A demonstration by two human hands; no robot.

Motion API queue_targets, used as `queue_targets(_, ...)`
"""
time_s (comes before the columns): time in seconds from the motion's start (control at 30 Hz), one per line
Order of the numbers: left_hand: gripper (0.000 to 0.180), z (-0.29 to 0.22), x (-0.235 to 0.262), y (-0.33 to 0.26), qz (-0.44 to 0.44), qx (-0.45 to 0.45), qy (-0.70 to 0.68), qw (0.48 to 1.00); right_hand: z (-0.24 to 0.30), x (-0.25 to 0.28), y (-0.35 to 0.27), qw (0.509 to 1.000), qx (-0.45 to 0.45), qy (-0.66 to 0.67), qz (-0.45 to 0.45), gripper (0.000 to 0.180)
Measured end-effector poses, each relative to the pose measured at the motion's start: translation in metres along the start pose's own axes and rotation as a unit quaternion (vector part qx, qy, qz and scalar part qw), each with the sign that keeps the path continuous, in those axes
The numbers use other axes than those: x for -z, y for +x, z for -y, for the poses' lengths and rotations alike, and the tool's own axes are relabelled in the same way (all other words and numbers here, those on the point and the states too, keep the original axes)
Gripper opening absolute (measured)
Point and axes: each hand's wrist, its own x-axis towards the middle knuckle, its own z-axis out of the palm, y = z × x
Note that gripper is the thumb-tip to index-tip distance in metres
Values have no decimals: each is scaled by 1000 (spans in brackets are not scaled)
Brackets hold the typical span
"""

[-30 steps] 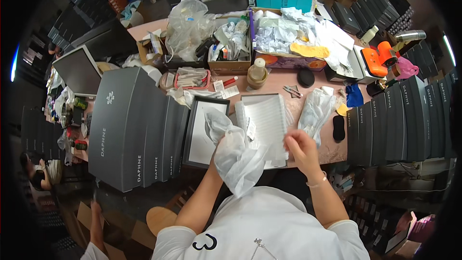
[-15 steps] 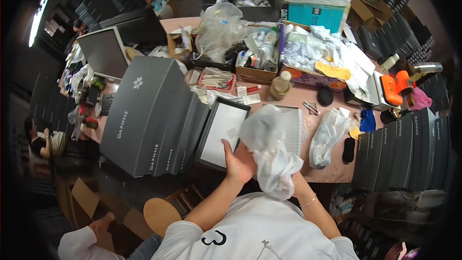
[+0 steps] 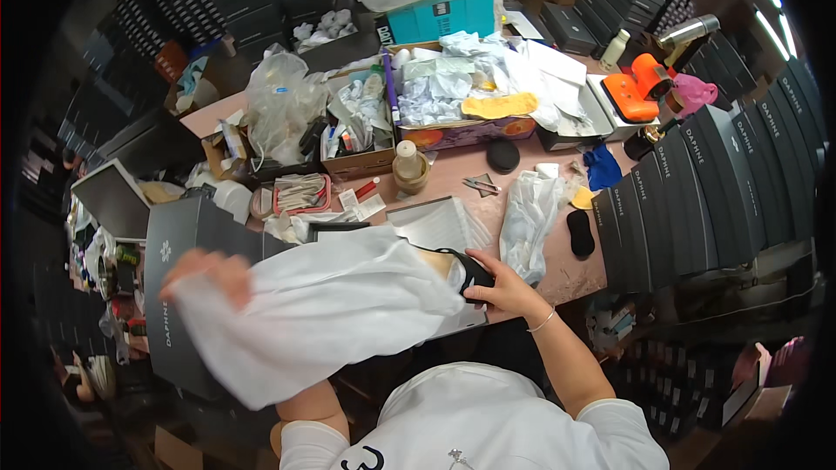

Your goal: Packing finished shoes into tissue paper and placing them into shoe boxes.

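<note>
My right hand [image 3: 512, 289] grips one end of a black shoe [image 3: 470, 277], with the thumb and fingers on either side. A strip of pale beige inner surface shows on the shoe. The rest of it lies under or inside a thin white cloth bag [image 3: 331, 296]; I cannot tell which. My left hand [image 3: 209, 278], blurred by motion, holds the far end of the bag out to the left, so that it is stretched wide. Below the bag, an open shoe box [image 3: 463, 322] is mostly covered. Behind it lies a sheet of white ribbed packing [image 3: 444, 219].
Closed grey shoe boxes [image 3: 205, 226] stand at the left, and more form a row [image 3: 688, 183] at the right. A wrapped white bundle [image 3: 527, 218], pliers [image 3: 481, 184], a bottle [image 3: 409, 170] and a carton of crumpled paper [image 3: 461, 130] sit on the pink table [image 3: 566, 283].
The white bag, bunched up between both hands before, is now spread out to the left by my left hand. A black shoe has come into sight in my right hand. The view has turned right.
</note>
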Motion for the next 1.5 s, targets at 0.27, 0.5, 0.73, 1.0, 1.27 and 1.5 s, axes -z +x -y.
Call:
queue_targets(0.27,32,112,44,-118,17,345,720,602,2,38,-12,998,-36,-54,15,75)
queue_targets(0.5,72,188,-45,-139,-104,685,-235,682,60,17,27,912,58,-316,253,70)
queue_targets(0.73,66,178,-74,-157,-426,515,-216,711,23,-77,14,808,266,-526,9,34)
queue_targets(1.0,64,172,-121,-161,-553,431,-207,682,-28,-113,33,763,319,-561,38,22)
queue_targets(1.27,70,187,-103,-174,-554,409,-169,705,-43,-92,45,776,338,-529,55,19)
queue_targets(1.5,69,191,-110,-154,-590,408,-160,678,-54,-90,51,791,300,-531,53,24)
